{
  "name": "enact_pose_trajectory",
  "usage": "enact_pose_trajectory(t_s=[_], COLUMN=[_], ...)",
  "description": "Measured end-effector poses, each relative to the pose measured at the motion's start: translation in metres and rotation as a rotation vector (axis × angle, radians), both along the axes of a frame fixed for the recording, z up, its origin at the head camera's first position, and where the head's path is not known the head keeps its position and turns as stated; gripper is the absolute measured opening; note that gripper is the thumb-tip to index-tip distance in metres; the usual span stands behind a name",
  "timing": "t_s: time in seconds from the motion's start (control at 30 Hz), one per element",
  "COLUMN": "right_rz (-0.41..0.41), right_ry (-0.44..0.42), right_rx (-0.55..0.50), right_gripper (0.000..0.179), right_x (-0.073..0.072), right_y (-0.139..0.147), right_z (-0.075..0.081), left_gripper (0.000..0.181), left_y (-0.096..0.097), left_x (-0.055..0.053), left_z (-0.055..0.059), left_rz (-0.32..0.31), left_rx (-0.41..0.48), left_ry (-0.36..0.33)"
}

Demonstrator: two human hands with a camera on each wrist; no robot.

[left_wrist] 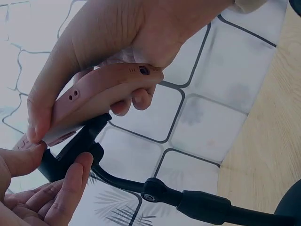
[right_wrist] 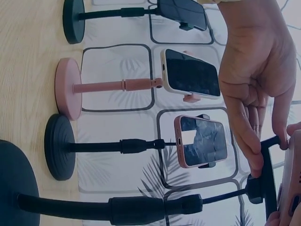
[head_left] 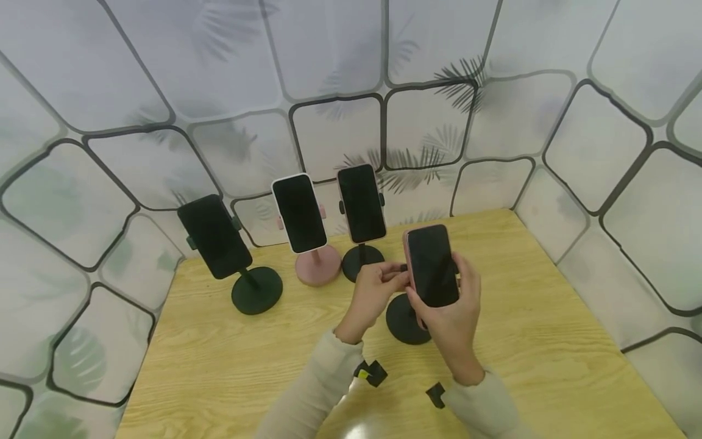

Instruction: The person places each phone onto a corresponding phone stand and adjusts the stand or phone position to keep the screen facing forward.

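Observation:
My right hand (head_left: 457,311) grips a pink-edged phone (head_left: 433,265) by its sides, screen facing me. With thumb and fingers, my left hand (head_left: 375,289) pinches one end of the black clamp (left_wrist: 77,148) of a phone stand, at the phone's left side. The left wrist view shows the phone's back lying close along this clamp, slightly tilted to it; whether the clamp holds it I cannot tell. Below the hands, the stand's round black base (head_left: 404,320) rests on the table, and its bent neck (right_wrist: 225,195) runs up to the clamp.
Further left on the wooden table (head_left: 219,372) stand a black stand with a phone (head_left: 362,204), a pink stand with a white-edged phone (head_left: 300,213) and a dark green stand with a phone (head_left: 215,236). Patterned curtain (head_left: 334,55) surrounds the back and sides.

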State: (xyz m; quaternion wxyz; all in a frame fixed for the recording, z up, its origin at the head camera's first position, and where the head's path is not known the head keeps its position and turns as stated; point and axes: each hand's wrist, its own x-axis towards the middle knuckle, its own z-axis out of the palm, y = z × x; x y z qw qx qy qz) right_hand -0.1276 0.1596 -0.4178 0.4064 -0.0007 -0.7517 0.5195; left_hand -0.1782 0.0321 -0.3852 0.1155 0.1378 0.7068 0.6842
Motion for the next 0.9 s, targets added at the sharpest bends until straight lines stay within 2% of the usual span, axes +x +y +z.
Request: enact_pose_trajectory(t_s=[0.33, 0.63, 0.77, 0.9], right_rz=[-0.055, -0.139, -0.129, -0.155], right_ry=[0.015, -0.049, -0.030, -0.005], right_rx=[0.004, 0.249, 0.291, 0.302], right_gripper=[0.086, 0.084, 0.085, 0.085], right_x=[-0.003, -0.001, -0.002, -0.006], right_y=[0.000, 0.005, 0.005, 0.003], right_z=[0.002, -0.006, -0.007, -0.009], left_gripper=[0.026, 0.027, 0.027, 0.028], left_y=[0.001, -0.002, -0.002, -0.002], left_x=[0.000, 0.005, 0.003, 0.001], left_z=[-0.005, -0.009, -0.009, -0.009], left_rz=[0.016, 0.023, 0.015, 0.005], left_rx=[0.075, 0.066, 0.028, 0.012], left_ry=[0.007, -0.005, 0.000, 0.008])
